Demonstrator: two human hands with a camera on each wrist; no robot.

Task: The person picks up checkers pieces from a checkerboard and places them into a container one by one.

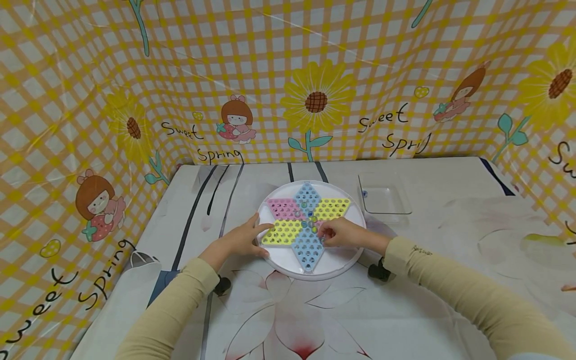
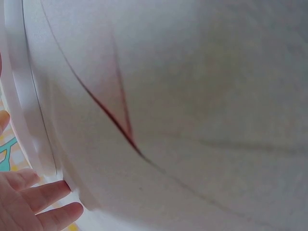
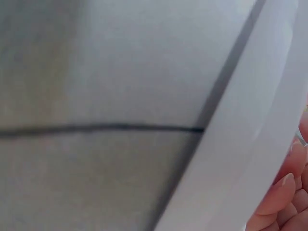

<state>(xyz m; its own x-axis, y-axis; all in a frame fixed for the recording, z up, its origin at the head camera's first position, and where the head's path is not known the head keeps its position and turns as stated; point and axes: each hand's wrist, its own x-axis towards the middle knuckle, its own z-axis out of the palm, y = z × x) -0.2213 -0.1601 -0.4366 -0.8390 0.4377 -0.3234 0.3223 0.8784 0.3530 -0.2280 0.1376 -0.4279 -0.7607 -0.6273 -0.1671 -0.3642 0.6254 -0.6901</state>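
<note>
A round white Chinese checkers board (image 1: 339, 257) with a pink, yellow and blue star of holes lies on the table in the head view. Glass marbles (image 1: 314, 219) are clustered around the star's centre. At the board's left rim rests my left hand (image 1: 240, 240), fingers spread, thumb and fingers apart along the edge. My right hand (image 1: 339, 233) is over the right side of the star, its fingers curled and fingertips close beside the marbles. In the right wrist view, a small glassy bit of a marble (image 3: 301, 137) shows between the curled fingertips, mostly hidden.
A clear rectangular tray (image 1: 386, 201) with a blue marble (image 1: 365, 193) at its left side stands behind and right of the board. Farther left lie a white object (image 1: 143, 261) and a dark blue one (image 1: 161, 285). A checked curtain (image 1: 270, 75) encloses the table (image 1: 288, 320).
</note>
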